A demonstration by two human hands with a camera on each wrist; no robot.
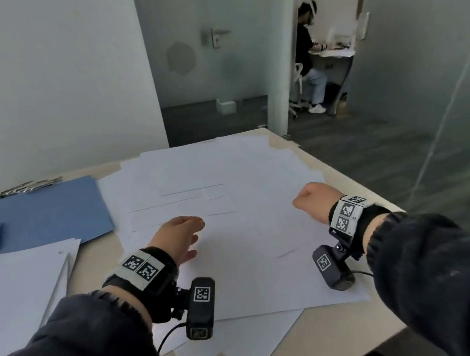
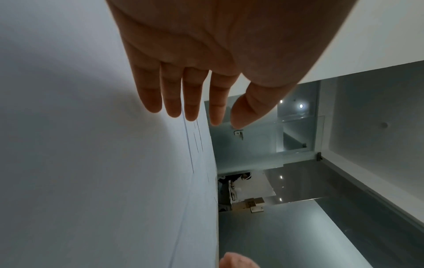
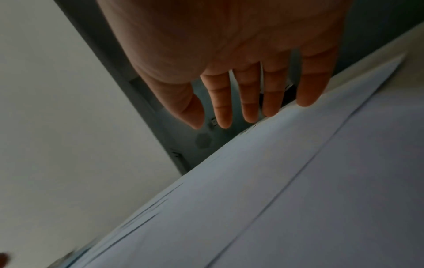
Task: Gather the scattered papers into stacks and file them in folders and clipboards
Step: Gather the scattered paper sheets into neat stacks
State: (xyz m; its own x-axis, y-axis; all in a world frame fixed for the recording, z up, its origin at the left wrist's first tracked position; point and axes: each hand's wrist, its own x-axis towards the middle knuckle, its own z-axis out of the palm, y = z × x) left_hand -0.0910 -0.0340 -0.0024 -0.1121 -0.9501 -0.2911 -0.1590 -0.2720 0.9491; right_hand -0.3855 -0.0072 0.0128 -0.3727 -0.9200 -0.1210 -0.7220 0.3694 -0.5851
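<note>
My left hand [image 1: 180,237] and my right hand [image 1: 314,200] both hang over the loose white sheets [image 1: 227,210] that cover the middle of the table [image 1: 344,343], palms turned toward each other. The wrist views show the fingers [image 2: 171,94] of the left hand straight and side by side, holding nothing, and the fingers [image 3: 249,98] of the right hand likewise stretched out and free, their tips close to the paper's surface. I cannot tell whether either hand is actually touching a sheet.

The sheets lie fanned and overlapping, corners sticking out at six o'clock and at twelve o'clock, some reaching the table edge at two o'clock. An open blue folder [image 1: 45,214] lies at ten o'clock from my hands, its near corner just beside the spread. A squared stack of paper [image 1: 11,289] sits at eight o'clock, partly over the folder's near edge. Something dark and metallic lies beyond the folder; it is too blurred to name.

I judge this to be the gathering step: one pile looks formed, the main spread is not yet collected, and nothing is filed. The next move, I think, calls for flat palms sweeping inward from three and nine o'clock, drawing the sheets into one heap without creasing corners or pushing any off the table's right edge, then squaring them before the folder.
</note>
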